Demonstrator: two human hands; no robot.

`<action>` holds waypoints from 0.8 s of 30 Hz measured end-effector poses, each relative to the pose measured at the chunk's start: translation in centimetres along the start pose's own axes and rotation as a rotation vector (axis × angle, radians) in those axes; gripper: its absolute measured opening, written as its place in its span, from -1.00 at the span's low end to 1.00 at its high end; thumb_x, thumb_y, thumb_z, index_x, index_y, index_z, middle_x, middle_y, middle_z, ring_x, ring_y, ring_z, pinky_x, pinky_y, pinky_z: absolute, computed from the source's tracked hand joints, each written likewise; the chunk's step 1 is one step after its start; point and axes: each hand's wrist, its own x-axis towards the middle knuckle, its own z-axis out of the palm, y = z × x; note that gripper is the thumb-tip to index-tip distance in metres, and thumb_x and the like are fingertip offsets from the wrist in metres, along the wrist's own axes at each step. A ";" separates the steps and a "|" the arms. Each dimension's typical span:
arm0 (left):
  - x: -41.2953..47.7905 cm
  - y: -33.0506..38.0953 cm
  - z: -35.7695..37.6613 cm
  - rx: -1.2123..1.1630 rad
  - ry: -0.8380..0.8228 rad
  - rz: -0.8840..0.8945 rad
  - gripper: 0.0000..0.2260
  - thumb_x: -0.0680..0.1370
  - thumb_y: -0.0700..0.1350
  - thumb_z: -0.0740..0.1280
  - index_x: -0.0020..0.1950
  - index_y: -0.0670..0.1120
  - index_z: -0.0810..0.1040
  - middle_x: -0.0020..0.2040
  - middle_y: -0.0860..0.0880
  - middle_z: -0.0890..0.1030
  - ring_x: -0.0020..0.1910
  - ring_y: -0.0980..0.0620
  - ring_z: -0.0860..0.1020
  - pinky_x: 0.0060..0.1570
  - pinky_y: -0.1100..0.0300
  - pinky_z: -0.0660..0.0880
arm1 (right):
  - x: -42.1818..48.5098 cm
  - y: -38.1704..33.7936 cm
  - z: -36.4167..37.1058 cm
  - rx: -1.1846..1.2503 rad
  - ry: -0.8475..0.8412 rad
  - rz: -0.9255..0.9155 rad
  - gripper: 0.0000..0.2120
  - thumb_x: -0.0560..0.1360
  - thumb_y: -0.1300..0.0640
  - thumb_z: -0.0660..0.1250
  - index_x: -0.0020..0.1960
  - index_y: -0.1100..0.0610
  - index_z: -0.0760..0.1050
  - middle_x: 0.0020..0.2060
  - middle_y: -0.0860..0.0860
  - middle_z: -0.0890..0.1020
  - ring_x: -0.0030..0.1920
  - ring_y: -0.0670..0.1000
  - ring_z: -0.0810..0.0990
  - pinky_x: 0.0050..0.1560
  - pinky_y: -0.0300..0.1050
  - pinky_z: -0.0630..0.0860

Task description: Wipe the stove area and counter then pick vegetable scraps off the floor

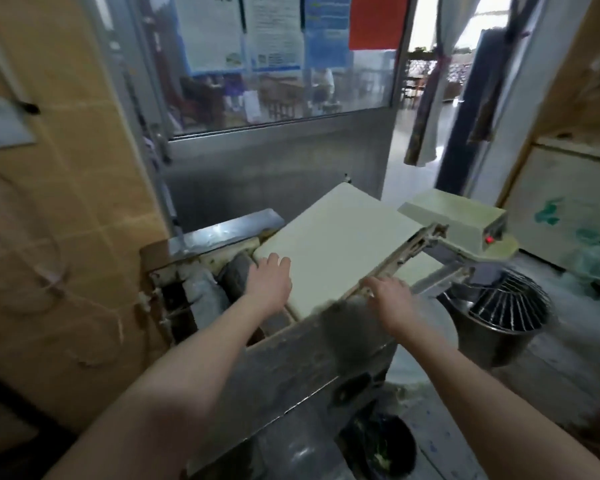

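just left of the frame's middle, the left hand lies flat on the near left corner of a white board, fingers straight and released, gripping nothing. the right hand sits on the board's side rail at its near right end; the fingers are blurred, so i cannot tell whether they clasp the rail or only rest on it. the board lies tilted on top of a grey metal machine that fills the centre and lower middle. just right of it stands a mixer with a red light, and below that a steel bowl under a wire guard. at the bottom centre a black bin stands on the floor, with green scraps inside it. a glass door hung with posters fills the top centre, and a tan tiled wall runs down the left side.
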 end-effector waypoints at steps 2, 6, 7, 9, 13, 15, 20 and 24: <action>-1.1 -2.0 -0.5 0.025 0.006 -0.093 -0.70 0.60 -0.09 0.13 0.33 -0.09 0.32 0.28 -0.13 0.40 0.25 -0.15 0.40 0.17 -0.06 0.36 | 1.7 -1.9 0.2 -0.008 0.014 -0.174 -0.59 0.52 0.22 0.19 0.35 0.03 0.38 0.31 0.03 0.46 0.34 0.09 0.36 0.31 -0.01 0.23; -3.8 -5.9 -1.6 -0.001 0.006 -0.232 -0.69 0.62 -0.06 0.12 0.35 -0.09 0.32 0.30 -0.12 0.42 0.28 -0.14 0.40 0.20 -0.05 0.34 | 3.8 -6.6 0.0 0.026 0.030 -0.342 -0.61 0.53 0.21 0.17 0.34 0.04 0.40 0.31 0.01 0.48 0.33 0.07 0.37 0.31 -0.04 0.25; -4.5 -7.1 -2.0 0.011 0.015 -0.259 -0.69 0.62 -0.06 0.12 0.35 -0.08 0.32 0.30 -0.12 0.42 0.28 -0.14 0.41 0.20 -0.05 0.35 | 4.2 -7.7 0.1 0.036 0.037 -0.368 -0.62 0.54 0.21 0.17 0.34 0.04 0.40 0.30 0.01 0.49 0.32 0.07 0.39 0.30 -0.04 0.26; -5.9 -9.7 -2.8 0.016 0.014 -0.317 -0.68 0.62 -0.06 0.11 0.36 -0.09 0.32 0.30 -0.13 0.41 0.28 -0.16 0.40 0.20 -0.06 0.35 | 4.8 -10.1 0.4 0.053 0.034 -0.406 -0.63 0.53 0.20 0.17 0.32 0.04 0.42 0.27 0.02 0.51 0.30 0.08 0.41 0.29 -0.03 0.29; -9.7 -14.9 -3.2 -0.003 0.015 -0.414 -0.70 0.62 -0.06 0.12 0.34 -0.09 0.33 0.27 -0.12 0.42 0.24 -0.16 0.42 0.15 -0.03 0.38 | 5.4 -15.3 1.8 0.020 0.017 -0.490 -0.68 0.51 0.19 0.19 0.25 0.05 0.44 0.19 0.04 0.54 0.22 0.12 0.44 0.25 -0.01 0.33; -12.0 -17.4 -3.3 -0.036 0.005 -0.446 -0.70 0.63 -0.06 0.11 0.35 -0.07 0.32 0.30 -0.12 0.41 0.25 -0.15 0.43 0.16 -0.03 0.39 | 5.6 -18.4 2.5 0.068 0.019 -0.520 -0.70 0.52 0.18 0.19 0.23 0.03 0.45 0.17 0.05 0.55 0.20 0.11 0.45 0.25 -0.01 0.31; -18.5 -23.4 -3.3 -0.066 -0.028 -0.557 -0.63 0.64 -0.02 0.09 0.43 -0.08 0.27 0.39 -0.13 0.35 0.34 -0.16 0.37 0.25 -0.05 0.34 | 4.3 -27.2 4.5 0.158 -0.018 -0.626 -0.66 0.54 0.16 0.16 0.29 0.01 0.43 0.20 0.02 0.54 0.24 0.09 0.44 0.25 0.00 0.32; -23.7 -27.0 -3.1 -0.051 -0.008 -0.657 -0.64 0.64 -0.01 0.09 0.41 -0.08 0.28 0.32 -0.10 0.38 0.28 -0.13 0.40 0.20 -0.03 0.36 | 2.2 -33.9 6.4 0.134 -0.073 -0.757 -0.68 0.51 0.21 0.19 0.25 0.05 0.44 0.17 0.05 0.54 0.21 0.13 0.44 0.22 0.02 0.33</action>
